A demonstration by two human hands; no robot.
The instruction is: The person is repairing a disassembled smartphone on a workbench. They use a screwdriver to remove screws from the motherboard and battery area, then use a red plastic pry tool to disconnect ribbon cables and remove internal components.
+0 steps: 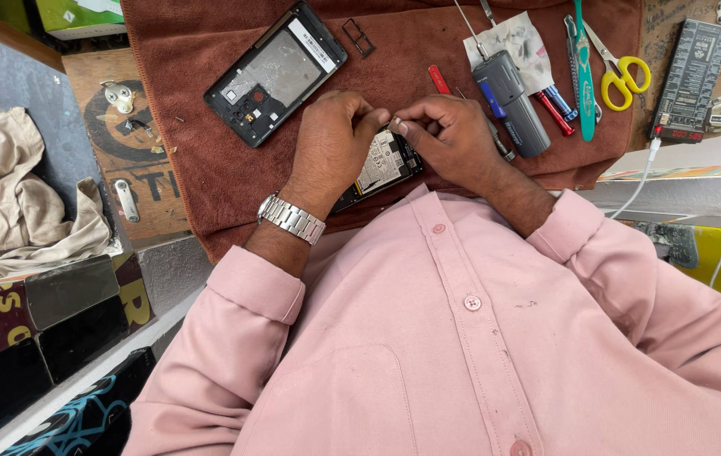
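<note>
Opened dark phone body (pixel 384 165) pinched at its far edge by left hand (pixel 333 143) and right hand (pixel 449 135), fingers curled tight; brown towel (pixel 200 101) open around.

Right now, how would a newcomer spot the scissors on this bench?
Start at the brown towel covering the bench and follow it toward its far right end. Past the grey electric screwdriver and a teal tool lie the scissors, the only item with bright yellow loop handles.

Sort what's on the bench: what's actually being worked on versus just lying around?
In hand:
- opened phone, under both hands
- left hand and right hand, fingers pinching at its top edge

Lying about:
- phone back housing
- yellow scissors
- grey electric screwdriver
- red-handled drivers
- beige cloth
- brown towel
</note>
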